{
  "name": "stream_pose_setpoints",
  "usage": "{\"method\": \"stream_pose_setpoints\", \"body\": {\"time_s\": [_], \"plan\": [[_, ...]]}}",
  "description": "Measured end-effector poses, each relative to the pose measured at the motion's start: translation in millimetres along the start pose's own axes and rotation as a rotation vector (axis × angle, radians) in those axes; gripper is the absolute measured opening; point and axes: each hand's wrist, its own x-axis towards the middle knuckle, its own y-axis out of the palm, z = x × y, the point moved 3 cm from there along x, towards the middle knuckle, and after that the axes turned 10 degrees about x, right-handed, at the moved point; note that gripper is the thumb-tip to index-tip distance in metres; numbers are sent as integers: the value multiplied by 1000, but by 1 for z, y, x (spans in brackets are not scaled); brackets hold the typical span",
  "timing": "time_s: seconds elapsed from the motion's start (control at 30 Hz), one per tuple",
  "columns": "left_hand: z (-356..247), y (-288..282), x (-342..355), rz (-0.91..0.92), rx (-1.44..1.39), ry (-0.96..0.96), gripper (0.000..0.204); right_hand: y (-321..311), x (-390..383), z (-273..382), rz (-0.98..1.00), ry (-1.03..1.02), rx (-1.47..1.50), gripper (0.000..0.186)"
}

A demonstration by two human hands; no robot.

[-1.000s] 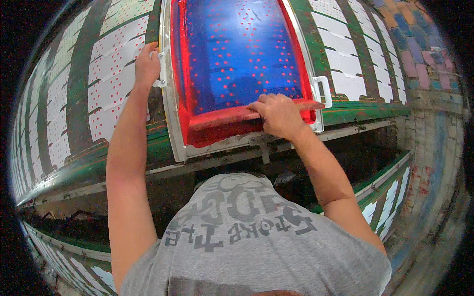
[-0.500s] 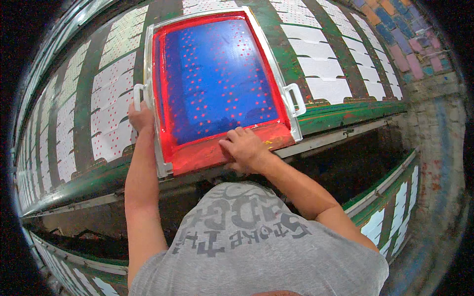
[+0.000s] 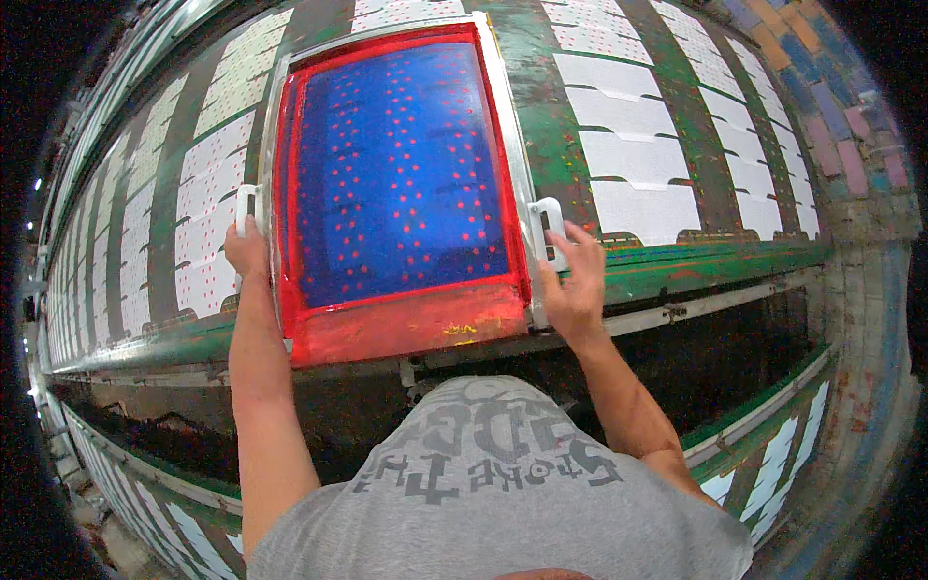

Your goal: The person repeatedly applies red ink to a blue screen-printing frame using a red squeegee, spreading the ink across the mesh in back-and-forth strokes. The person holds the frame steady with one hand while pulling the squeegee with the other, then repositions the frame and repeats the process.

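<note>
A printing screen frame (image 3: pixel 401 333) with blue mesh, red dots and red ink along its edges lies flat on the long green table (image 3: pixel 677 266). My left hand (image 3: pixel 247 249) grips the white handle (image 3: pixel 247 201) on the frame's left side. At the frame's right side my right hand (image 3: pixel 572 280) is closing on the other white handle (image 3: pixel 547 230), fingers spread around it. A red squeegee bar (image 3: pixel 406 324) rests along the frame's near edge.
White fabric pieces (image 3: pixel 633 159) lie in rows along the green table on both sides of the frame. A lower shelf (image 3: pixel 773 454) under the table carries more white pieces. A patterned tiled floor (image 3: pixel 831 116) shows at the upper right.
My right hand left the squeegee at the frame's near edge and moved to the right handle. The frame sits further right along the table in view, and my left hand stays on the left handle.
</note>
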Motion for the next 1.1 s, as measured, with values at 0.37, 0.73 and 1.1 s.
{"method": "stream_pose_setpoints", "body": {"time_s": [0.37,0.73,1.1], "plan": [[5,0,0,31,32,-17,43,24,11,-62,210,730,408,47],[6,0,-1,56,-24,-46,46,26,17,-60,220,673,415,40],[19,3,20,71,9,30,48,-10,43,-21,162,521,601,40]]}}
